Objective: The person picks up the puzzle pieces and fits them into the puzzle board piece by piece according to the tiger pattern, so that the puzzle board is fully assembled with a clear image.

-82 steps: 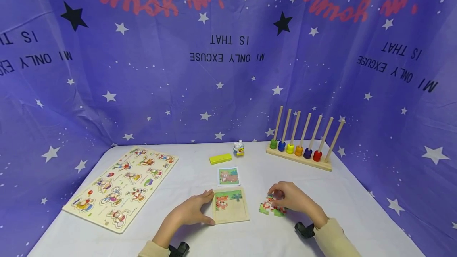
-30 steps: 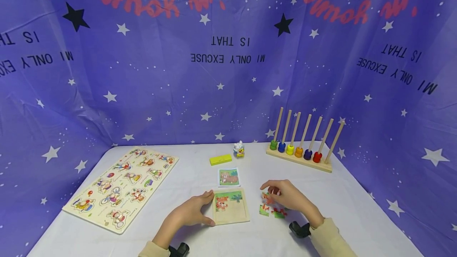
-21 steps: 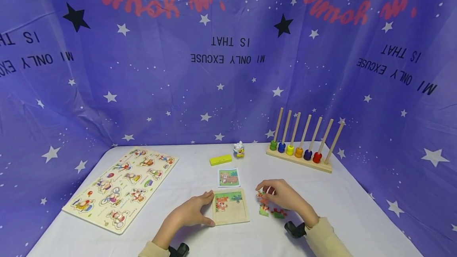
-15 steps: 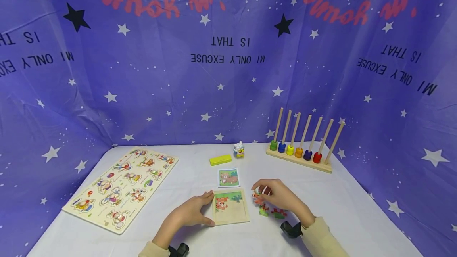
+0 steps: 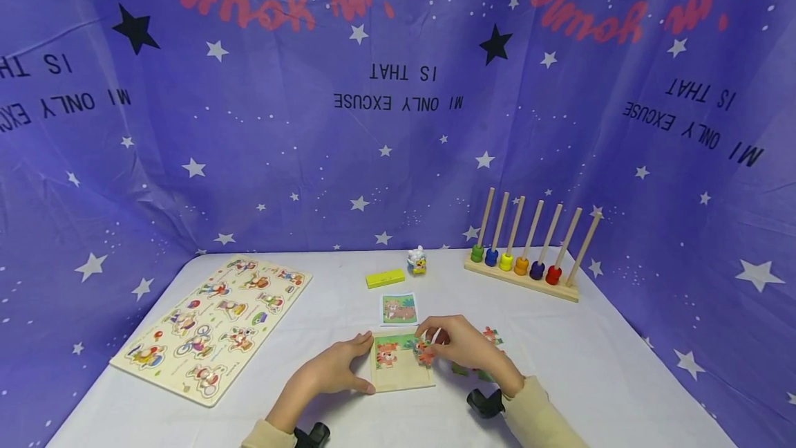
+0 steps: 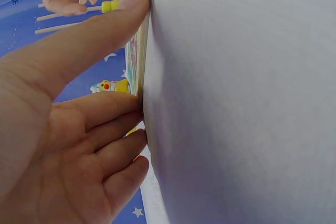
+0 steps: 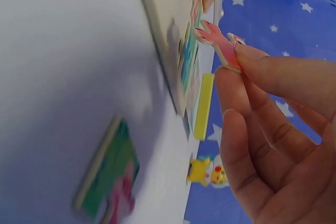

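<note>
My right hand point(image 5: 459, 341) pinches an orange-red jigsaw piece point(image 7: 226, 45) between thumb and fingertips, over the right part of a square wooden puzzle tray point(image 5: 407, 380). In the right wrist view the piece is raised above the tray. My left hand point(image 5: 332, 367) rests at the tray's left edge, thumb at the near corner and fingers at the far one, as the left wrist view shows its fingertips along the edge. Fitted pieces point(image 5: 385, 354) with a tiger's face and greenery lie in the tray's upper part. Loose pieces point(image 5: 491, 334) lie right of it, partly hidden by my right hand.
A picture card point(image 5: 399, 310) lies just beyond the tray. Behind it are a yellow block point(image 5: 385, 278) and a small figurine point(image 5: 417, 260). A large peg puzzle board point(image 5: 211, 323) lies at left; a wooden rack point(image 5: 521, 275) with upright pegs and coloured beads stands back right.
My right hand has lifted the orange-red piece from the loose pile and carried it left to over the tray. My left hand has stayed at the tray's edge.
</note>
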`<state>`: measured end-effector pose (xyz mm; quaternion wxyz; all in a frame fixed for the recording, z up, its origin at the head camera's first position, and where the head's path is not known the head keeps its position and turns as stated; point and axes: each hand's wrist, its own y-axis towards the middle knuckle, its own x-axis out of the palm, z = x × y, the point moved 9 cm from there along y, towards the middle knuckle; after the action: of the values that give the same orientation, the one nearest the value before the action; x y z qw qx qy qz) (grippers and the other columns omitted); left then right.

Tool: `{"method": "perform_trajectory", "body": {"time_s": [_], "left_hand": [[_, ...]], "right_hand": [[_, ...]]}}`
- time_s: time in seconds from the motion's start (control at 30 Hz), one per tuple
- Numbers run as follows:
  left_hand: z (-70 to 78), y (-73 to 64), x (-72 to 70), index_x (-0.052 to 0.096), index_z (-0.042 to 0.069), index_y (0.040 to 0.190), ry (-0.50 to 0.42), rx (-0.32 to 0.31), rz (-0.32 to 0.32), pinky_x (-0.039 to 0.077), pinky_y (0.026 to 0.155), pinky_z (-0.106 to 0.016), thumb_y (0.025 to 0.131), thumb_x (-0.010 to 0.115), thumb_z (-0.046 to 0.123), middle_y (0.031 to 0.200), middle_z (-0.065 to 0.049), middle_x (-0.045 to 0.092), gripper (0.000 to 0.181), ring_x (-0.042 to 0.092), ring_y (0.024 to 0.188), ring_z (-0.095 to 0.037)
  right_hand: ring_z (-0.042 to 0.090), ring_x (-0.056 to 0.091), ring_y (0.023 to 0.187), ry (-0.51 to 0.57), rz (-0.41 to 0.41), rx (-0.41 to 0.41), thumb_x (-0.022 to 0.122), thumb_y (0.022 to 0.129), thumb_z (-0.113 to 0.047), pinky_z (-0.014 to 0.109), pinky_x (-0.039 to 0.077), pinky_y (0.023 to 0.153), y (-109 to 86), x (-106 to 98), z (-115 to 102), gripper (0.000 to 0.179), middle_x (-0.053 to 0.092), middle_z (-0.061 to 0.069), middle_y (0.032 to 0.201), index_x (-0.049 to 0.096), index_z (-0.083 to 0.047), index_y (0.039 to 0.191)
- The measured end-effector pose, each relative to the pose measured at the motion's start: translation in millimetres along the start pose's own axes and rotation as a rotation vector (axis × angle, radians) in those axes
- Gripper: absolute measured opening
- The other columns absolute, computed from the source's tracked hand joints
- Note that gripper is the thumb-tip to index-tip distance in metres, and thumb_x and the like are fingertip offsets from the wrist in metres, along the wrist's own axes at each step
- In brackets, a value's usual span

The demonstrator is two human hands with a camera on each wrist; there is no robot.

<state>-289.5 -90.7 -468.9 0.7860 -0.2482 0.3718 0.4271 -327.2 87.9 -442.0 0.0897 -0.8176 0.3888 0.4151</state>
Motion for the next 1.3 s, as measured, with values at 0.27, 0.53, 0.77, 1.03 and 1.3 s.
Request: {"method": "perform_trajectory", "body": {"time_s": [0.27, 0.53, 0.77, 1.03, 1.3], "left_hand": [[0.2, 0.0, -0.1, 0.043, -0.008, 0.140, -0.003, 0.004, 0.002, 0.028, 0.112, -0.053, 0.071, 0.083, 0.035, 0.151, -0.020, 0.034, 0.090, 0.032, 0.137, -0.041], [0.0, -0.3, -0.6, 0.043, -0.008, 0.139, -0.003, 0.007, 0.004, 0.028, 0.112, -0.053, 0.072, 0.083, 0.035, 0.151, -0.020, 0.034, 0.089, 0.032, 0.137, -0.041], [0.4, 0.3, -0.2, 0.043, -0.008, 0.140, 0.001, 0.005, 0.001, 0.028, 0.112, -0.053, 0.071, 0.083, 0.036, 0.151, -0.020, 0.034, 0.090, 0.033, 0.137, -0.040], [1.8, -0.2, -0.9, 0.043, -0.008, 0.139, -0.004, 0.007, 0.004, 0.028, 0.112, -0.053, 0.072, 0.083, 0.035, 0.150, -0.021, 0.034, 0.089, 0.032, 0.137, -0.041], [0.5, -0.3, -0.7, 0.043, -0.008, 0.139, -0.001, 0.003, 0.006, 0.028, 0.111, -0.054, 0.071, 0.083, 0.036, 0.150, -0.020, 0.035, 0.091, 0.033, 0.137, -0.041]], "right_hand": [[0.004, 0.058, 0.066, 0.042, -0.033, -0.010, 0.072, 0.086, -0.004, 0.020, 0.052, 0.060, 11.6, 15.6, -10.4, 0.022, 0.066, -0.001, 0.087, 0.068, -0.011, 0.107], [0.003, 0.059, 0.065, 0.068, -0.047, 0.000, 0.073, 0.085, -0.007, 0.020, 0.052, 0.059, 22.0, 29.1, -11.2, 0.023, 0.065, -0.006, 0.086, 0.068, -0.014, 0.107], [0.003, 0.059, 0.064, 0.063, -0.034, 0.024, 0.075, 0.084, -0.006, 0.019, 0.052, 0.060, 28.8, 34.7, -12.1, 0.022, 0.064, -0.007, 0.082, 0.069, -0.015, 0.103], [0.003, 0.057, 0.059, 0.044, -0.002, 0.054, 0.075, 0.083, -0.006, 0.019, 0.050, 0.052, 28.9, 34.7, -9.5, 0.020, 0.063, -0.006, 0.079, 0.069, -0.011, 0.101], [0.004, 0.053, 0.056, 0.030, 0.010, 0.065, 0.075, 0.083, -0.006, 0.018, 0.047, 0.046, 29.2, 35.9, -10.2, 0.020, 0.061, -0.005, 0.079, 0.070, -0.007, 0.102]]}}
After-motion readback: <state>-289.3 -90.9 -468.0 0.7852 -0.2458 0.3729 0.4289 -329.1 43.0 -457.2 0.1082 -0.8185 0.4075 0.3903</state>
